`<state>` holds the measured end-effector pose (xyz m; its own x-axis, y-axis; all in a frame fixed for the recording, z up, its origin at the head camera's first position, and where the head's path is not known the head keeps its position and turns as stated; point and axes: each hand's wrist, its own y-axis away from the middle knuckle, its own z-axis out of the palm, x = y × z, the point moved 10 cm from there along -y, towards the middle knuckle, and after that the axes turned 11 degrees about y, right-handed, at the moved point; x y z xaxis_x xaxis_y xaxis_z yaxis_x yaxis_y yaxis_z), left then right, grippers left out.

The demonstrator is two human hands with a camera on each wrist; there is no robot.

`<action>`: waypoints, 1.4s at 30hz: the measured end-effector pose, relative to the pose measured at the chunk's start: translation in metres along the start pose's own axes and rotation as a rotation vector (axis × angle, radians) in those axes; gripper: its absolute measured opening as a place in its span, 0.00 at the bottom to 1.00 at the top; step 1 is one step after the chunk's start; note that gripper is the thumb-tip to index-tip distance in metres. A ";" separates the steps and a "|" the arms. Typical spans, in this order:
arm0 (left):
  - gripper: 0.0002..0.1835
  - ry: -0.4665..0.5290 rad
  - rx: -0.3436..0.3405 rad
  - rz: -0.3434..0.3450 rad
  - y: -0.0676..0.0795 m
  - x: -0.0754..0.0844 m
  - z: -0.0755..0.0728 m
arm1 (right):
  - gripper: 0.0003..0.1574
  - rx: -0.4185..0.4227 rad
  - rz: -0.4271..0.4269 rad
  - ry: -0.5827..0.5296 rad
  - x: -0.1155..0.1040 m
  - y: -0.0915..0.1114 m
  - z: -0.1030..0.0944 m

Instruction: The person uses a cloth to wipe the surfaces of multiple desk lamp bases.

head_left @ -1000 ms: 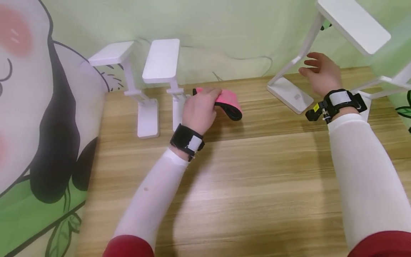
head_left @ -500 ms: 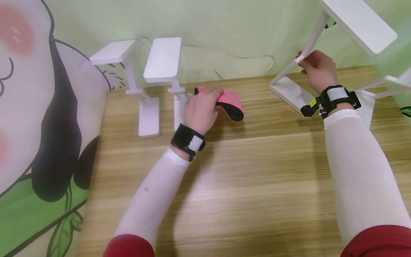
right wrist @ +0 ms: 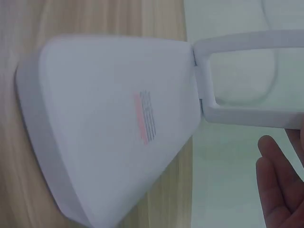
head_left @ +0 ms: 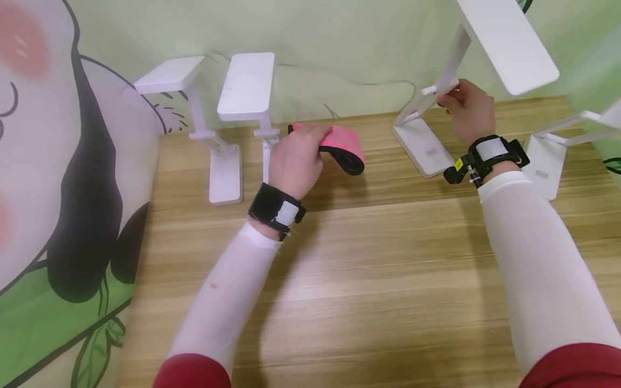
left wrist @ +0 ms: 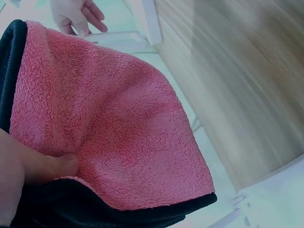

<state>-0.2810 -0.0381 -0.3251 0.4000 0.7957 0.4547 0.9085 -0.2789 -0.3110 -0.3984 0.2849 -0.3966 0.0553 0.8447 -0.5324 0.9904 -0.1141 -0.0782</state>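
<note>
Pink cloth point(head_left: 346, 143), where is it?

Over the table point(head_left: 364, 280), in the left hand point(head_left: 297, 161), pinched between thumb and fingers.

And farther off?

The right hand point(head_left: 471, 112) pinches a lamp point(head_left: 423, 146) by its jointed arm, two fingers standing clear; the lamp is on the table near the wall point(head_left: 335, 37).

Anything changed?

Compared with a second ago, that hand is no longer apart from the lamp, which now stands farther left.
</note>
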 end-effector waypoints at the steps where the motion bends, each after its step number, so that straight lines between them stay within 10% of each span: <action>1: 0.22 0.004 0.002 -0.001 0.000 0.000 0.000 | 0.27 -0.002 -0.009 -0.003 -0.003 0.001 0.003; 9: 0.22 0.008 0.003 0.003 0.000 0.004 0.001 | 0.22 0.062 -0.127 -0.160 -0.044 0.017 0.018; 29: 0.23 0.011 -0.004 0.023 0.000 0.009 0.006 | 0.24 0.109 -0.299 -0.006 -0.104 0.045 0.038; 38: 0.23 0.005 0.006 0.022 -0.003 0.009 0.007 | 0.28 -0.283 -0.341 0.263 -0.122 0.086 0.044; 42: 0.23 -0.004 0.001 0.030 -0.005 0.010 0.010 | 0.31 -0.279 -0.415 0.263 -0.150 0.110 0.033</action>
<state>-0.2826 -0.0233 -0.3276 0.4262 0.7891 0.4423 0.8962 -0.3017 -0.3253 -0.3022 0.1284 -0.3535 -0.3512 0.8955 -0.2735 0.9300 0.3674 0.0088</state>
